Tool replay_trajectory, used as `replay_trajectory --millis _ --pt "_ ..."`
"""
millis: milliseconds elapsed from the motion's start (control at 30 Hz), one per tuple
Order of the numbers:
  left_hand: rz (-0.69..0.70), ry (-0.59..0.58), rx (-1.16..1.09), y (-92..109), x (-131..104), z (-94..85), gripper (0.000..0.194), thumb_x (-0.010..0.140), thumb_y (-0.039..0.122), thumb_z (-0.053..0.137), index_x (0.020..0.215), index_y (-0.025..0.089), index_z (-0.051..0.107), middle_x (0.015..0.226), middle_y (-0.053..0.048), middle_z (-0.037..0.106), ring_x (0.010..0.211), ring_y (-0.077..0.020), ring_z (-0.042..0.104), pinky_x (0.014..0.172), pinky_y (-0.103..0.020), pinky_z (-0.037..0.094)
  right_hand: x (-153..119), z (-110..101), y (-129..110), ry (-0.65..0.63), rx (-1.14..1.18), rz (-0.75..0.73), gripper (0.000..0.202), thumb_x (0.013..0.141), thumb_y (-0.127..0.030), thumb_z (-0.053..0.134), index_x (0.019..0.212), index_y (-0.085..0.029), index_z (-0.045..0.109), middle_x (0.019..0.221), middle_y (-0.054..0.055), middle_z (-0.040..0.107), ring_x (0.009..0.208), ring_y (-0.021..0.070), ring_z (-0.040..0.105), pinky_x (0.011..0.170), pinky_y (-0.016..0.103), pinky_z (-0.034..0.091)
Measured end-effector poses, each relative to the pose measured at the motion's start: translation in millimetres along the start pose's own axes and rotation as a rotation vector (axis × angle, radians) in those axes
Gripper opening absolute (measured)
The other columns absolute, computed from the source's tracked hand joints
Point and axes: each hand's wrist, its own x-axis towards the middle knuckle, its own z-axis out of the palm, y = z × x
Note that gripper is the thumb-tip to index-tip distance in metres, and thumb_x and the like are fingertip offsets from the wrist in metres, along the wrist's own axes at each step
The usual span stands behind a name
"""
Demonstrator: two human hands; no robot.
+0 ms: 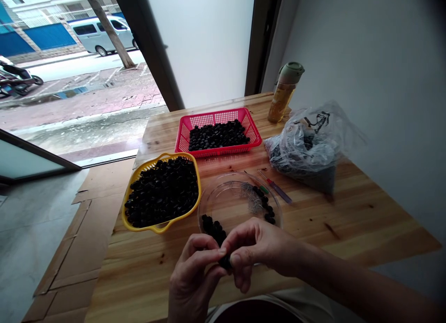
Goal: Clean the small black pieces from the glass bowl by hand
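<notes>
My left hand [195, 272] and my right hand [258, 248] meet at the near edge of a round clear plastic tray [205, 193]. Between their fingertips they pinch a small black round piece [226, 261]. Just beyond my fingers, more black pieces [213, 226] lie at the tray's near left. Along its right side is a row of black pieces [266, 206], beside a pile of thin metal pins [252, 197]. A yellow basket [199, 184] heaped with black pieces stands to the left, and a red basket [223, 151] with more is behind the tray.
A purple-handled screwdriver [280, 193] lies right of the tray. Behind it sit a full clear plastic bag [306, 146] and a bottle [284, 93] with a green lid. The wooden table [313, 235] has its left edge beside cardboard [87, 239] on the floor.
</notes>
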Motion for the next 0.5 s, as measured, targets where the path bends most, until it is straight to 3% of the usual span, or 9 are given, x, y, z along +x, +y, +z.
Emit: replay_trajectory --millis 333,500 --pt "0.068 0.037 0.065 -4 -2 4.5 0.016 0.093 0.026 0.076 0.107 0.030 0.083 0.094 -0.005 0.070 0.089 -0.0215 0.069 0.078 -0.027 0.060 -7 13 8 0.007 -0.136 -0.171 0.050 0.081 -0.055 0.085 0.100 -0.014 0.065 0.064 -0.002 0.069 0.043 0.0096 0.062 0.049 0.021 0.049" --pt "0.199 0.018 0.084 -2 2 7.6 0.016 0.096 0.023 0.073 0.112 0.025 0.078 0.093 -0.004 0.071 0.089 -0.0185 0.068 0.080 -0.024 0.059 -7 13 11 -0.002 -0.199 -0.203 0.055 0.085 -0.063 0.078 0.102 -0.013 0.064 0.063 -0.002 0.068 0.041 0.0088 0.060 0.049 0.020 0.046"
